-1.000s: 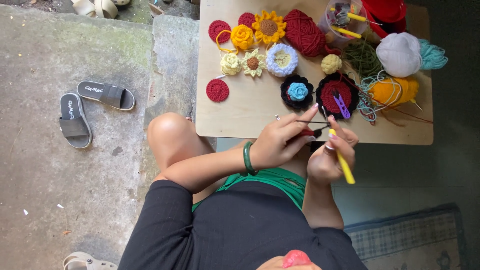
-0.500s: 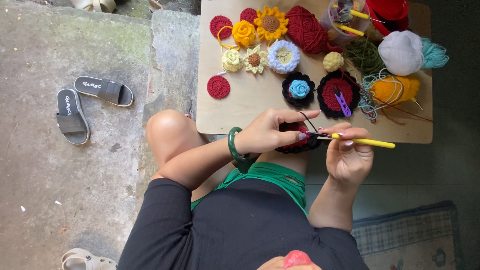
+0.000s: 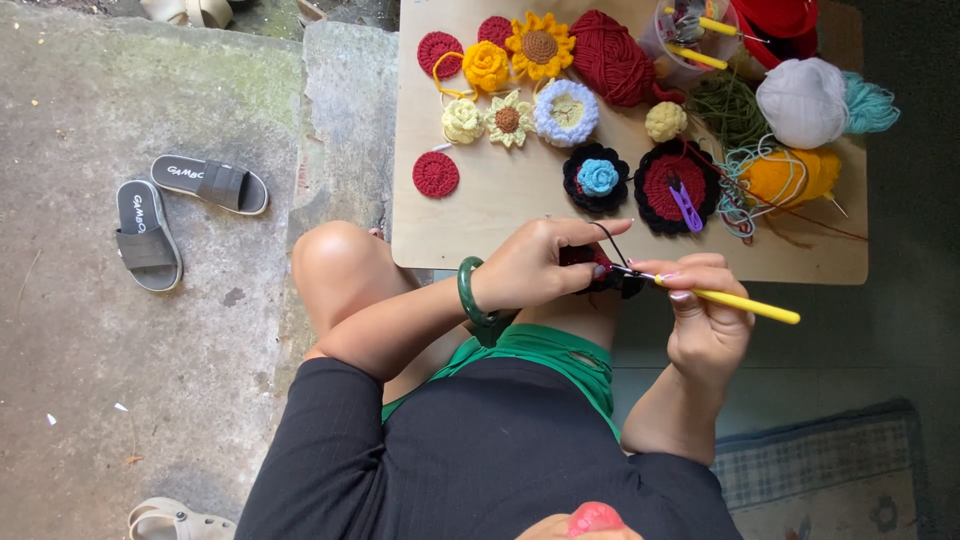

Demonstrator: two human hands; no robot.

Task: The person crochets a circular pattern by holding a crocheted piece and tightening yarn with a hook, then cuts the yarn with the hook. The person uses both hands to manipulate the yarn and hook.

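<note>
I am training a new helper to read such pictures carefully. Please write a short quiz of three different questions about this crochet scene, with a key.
1. True or false: the right hand holds a yellow-handled crochet hook.
2. Multiple choice: what does the left hand pinch? A) a black and red crochet piece B) a white yarn ball C) a grey sandal
3. Fill in: on the wooden board, the purple clip lies on a black and ____ round piece.

Key
1. True.
2. A: the black and red crochet piece is between the fingers, at the tip of the hook.
3. Red.
</note>
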